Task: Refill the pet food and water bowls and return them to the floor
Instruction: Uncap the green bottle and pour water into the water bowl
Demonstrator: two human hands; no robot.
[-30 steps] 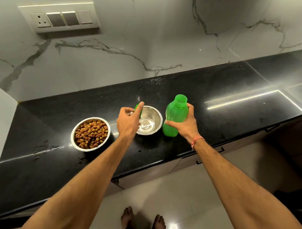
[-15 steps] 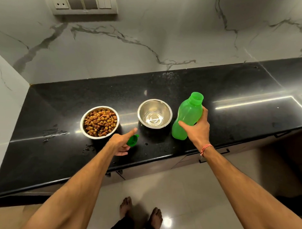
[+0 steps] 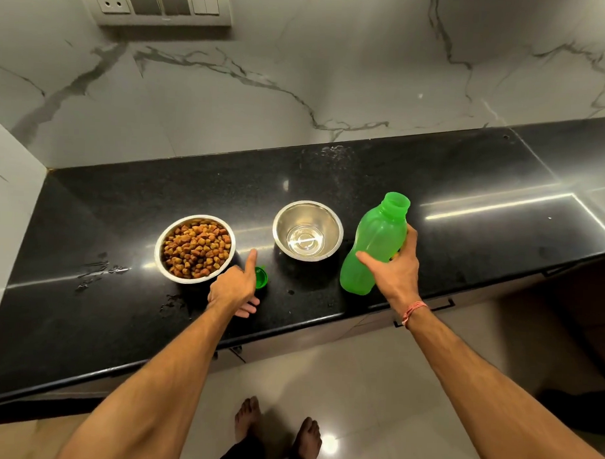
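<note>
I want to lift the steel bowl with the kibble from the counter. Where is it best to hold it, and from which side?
Probably best by the rim of the kibble bowl, both hands at opposite sides, thumbs over the lip and fingers under the outward-sloping wall. It is full nearly to the top, so keep it level. The left side is open; on the right lie the left hand and the green cap.

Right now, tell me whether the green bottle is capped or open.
Open. The green bottle shows a bare threaded mouth, held by the right hand; its green cap lies on the counter by the left hand.
</note>
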